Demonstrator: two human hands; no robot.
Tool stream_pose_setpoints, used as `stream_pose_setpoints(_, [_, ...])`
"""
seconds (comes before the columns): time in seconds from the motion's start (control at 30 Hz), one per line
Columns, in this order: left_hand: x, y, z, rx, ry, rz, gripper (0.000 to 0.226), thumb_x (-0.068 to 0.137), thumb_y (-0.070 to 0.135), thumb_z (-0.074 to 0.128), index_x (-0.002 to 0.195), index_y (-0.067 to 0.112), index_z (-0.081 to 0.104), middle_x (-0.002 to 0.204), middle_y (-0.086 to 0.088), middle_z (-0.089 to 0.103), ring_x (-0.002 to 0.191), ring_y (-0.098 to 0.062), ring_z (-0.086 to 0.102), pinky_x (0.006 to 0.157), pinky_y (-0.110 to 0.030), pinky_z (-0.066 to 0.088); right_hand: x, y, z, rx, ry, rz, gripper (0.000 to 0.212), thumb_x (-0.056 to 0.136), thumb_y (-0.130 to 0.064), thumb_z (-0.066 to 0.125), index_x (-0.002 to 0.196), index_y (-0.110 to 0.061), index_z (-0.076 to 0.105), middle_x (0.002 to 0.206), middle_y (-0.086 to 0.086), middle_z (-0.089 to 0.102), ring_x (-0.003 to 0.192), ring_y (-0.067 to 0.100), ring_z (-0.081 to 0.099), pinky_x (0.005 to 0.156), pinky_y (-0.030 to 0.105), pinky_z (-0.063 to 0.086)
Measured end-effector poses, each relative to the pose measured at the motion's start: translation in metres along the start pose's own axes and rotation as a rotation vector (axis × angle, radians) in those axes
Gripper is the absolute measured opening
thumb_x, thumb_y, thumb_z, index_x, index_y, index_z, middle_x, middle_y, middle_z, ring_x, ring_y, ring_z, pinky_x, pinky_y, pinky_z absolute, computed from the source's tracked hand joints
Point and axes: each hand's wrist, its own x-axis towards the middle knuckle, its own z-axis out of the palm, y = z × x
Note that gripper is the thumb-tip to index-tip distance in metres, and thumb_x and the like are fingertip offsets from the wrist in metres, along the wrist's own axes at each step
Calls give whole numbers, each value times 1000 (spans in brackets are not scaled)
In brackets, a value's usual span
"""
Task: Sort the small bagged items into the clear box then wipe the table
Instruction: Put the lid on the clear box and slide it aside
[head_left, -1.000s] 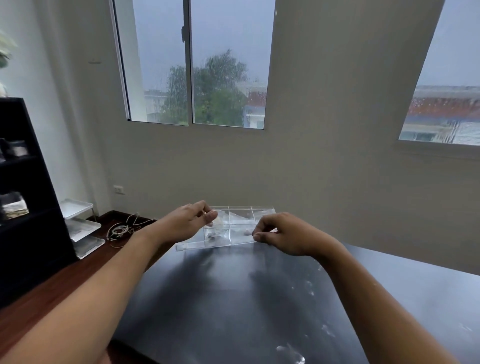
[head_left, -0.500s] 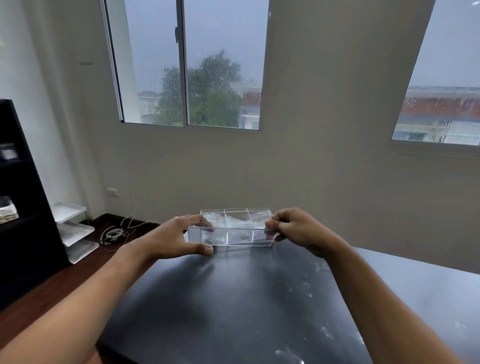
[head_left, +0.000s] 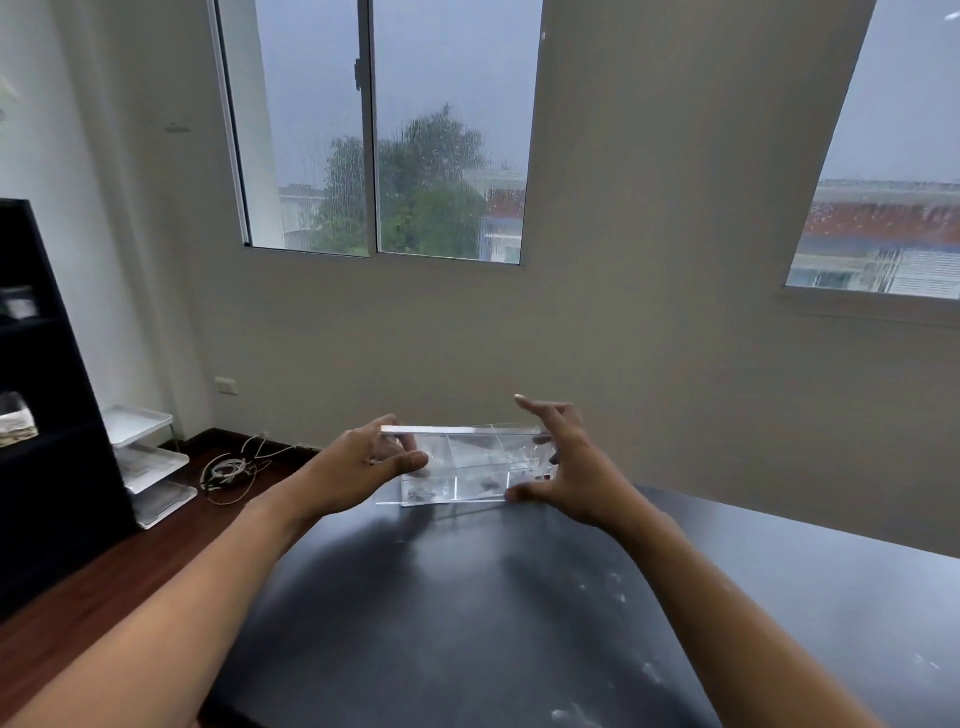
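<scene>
A clear box (head_left: 462, 470) with inner dividers stands at the far edge of the dark table (head_left: 467, 613). Small bagged items lie inside its compartments, faintly visible through the walls. My left hand (head_left: 358, 467) grips the box's left end, thumb on the front wall and fingers at the flat clear lid (head_left: 457, 430) on top. My right hand (head_left: 566, 462) holds the right end, thumb low on the front and fingers spread above the lid.
The table surface carries pale smudges and specks (head_left: 623, 597) on its right side. Left of the table are a black shelf unit (head_left: 47, 415), stacked white trays (head_left: 145, 457) and a coil of cable (head_left: 228, 467) on the wooden floor. A wall with windows stands behind the table.
The box has been turned from lying tilted to standing squarely at the table's far edge. Both hands shifted to its ends, and the right fingers have spread apart.
</scene>
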Motion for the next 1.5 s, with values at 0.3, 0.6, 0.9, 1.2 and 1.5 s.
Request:
stream_pose_setpoints(0.3, [1, 8, 9, -106, 52, -34, 34, 104, 51, 44, 124, 25, 54, 88, 4, 83, 99, 5, 72, 93, -22, 44, -2, -2, 24, -608, 21, -209, 132, 69, -43, 87, 161, -43, -7, 168, 4, -4, 135, 29, 36, 112, 44, 36])
stream_pose_setpoints(0.6, [5, -5, 22, -169, 193, -50, 57, 102, 61, 41, 150, 31, 41, 83, 10, 82, 118, -4, 66, 110, -31, 36, 32, -8, 11, -811, -166, -333, 140, 61, -56, 82, 161, -38, -14, 171, 9, -13, 143, 33, 29, 112, 47, 36])
stream_pose_setpoints(0.9, [-2, -13, 31, -206, 320, -8, 31, 105, 52, 49, 128, 34, 57, 69, 0, 79, 82, -8, 76, 97, -37, 52, 32, 0, 19, -799, -186, -468, 111, 74, -61, 62, 163, -39, -1, 164, 6, 26, 149, 27, 29, 122, 42, 23])
stream_pose_setpoints(1.2, [-2, -23, 24, -367, 370, -38, 53, 91, 71, 44, 109, 30, 74, 55, -1, 64, 58, -17, 70, 87, -48, 55, 53, 5, 4, -438, -257, -334, 100, 71, -54, 73, 156, -55, 21, 143, -9, 40, 129, 15, 50, 113, 39, 40])
stream_pose_setpoints(1.5, [-2, -25, 23, -349, 386, -53, 37, 105, 56, 46, 100, 31, 73, 62, -14, 74, 79, -19, 78, 89, -39, 56, 57, 13, 20, -322, -323, -294, 84, 79, -70, 70, 150, -65, 26, 132, -16, 47, 118, 12, 57, 108, 39, 45])
